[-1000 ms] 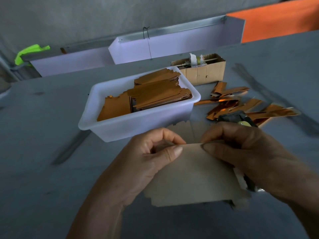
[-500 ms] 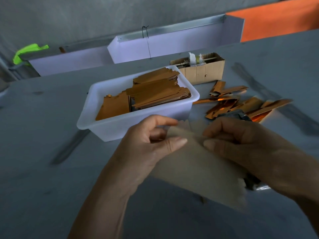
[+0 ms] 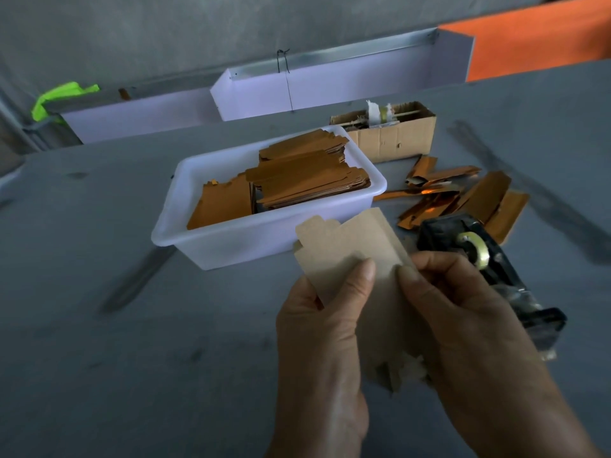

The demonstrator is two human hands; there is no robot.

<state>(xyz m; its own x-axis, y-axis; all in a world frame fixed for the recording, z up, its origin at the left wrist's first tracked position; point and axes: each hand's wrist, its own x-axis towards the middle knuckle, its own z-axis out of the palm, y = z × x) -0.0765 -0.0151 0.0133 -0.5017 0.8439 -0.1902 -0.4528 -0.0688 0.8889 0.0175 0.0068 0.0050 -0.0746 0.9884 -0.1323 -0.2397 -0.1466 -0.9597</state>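
While left hand [image 3: 324, 342] and right hand [image 3: 463, 319] pinch one cardboard blank [image 3: 344, 246], one tub [image 3: 231, 249], one tape dispenser [image 3: 439, 231] and one box [image 3: 396, 140] stand on the bench [image 3: 99, 358].

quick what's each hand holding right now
Left hand: closed, pinching the cardboard blank.
Right hand: closed, pinching the same cardboard blank at its right edge.

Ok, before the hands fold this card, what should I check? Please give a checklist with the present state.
1. Left hand grips the card: ok.
2. Right hand pinches the card: ok.
3. Card's top edge flat and untorn: ok.
4. Card's lower edge: blurred, cannot tell.
5. Tape dispenser close beside the right hand: ok.
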